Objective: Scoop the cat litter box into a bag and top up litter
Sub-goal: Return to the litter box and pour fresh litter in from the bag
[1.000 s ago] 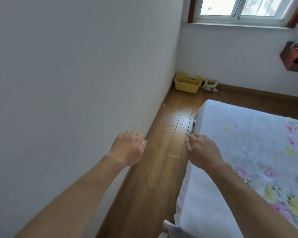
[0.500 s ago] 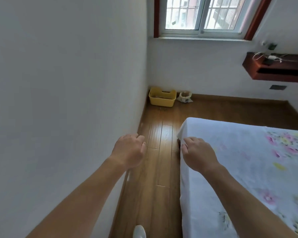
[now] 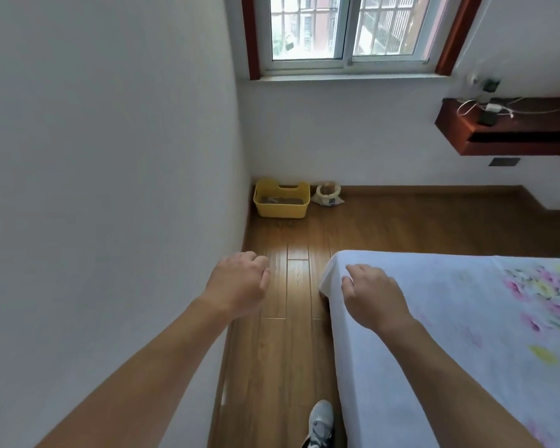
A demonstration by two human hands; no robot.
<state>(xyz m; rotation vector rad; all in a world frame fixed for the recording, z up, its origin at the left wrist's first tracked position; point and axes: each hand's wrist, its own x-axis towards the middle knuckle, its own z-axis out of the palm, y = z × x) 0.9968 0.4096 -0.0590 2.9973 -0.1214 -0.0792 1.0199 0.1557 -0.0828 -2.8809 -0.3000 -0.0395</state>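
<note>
Walking: litter box [image 3: 282, 199] nearer now, still ahead of both grips; scooping not started.
Left grip [image 3: 240, 282]: loose, empty.
Right grip [image 3: 374, 294]: loose, empty.

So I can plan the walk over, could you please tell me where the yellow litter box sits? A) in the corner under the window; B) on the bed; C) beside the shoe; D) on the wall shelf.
A: the yellow litter box stands in the corner below the window, the small open bag just right of it.
</note>
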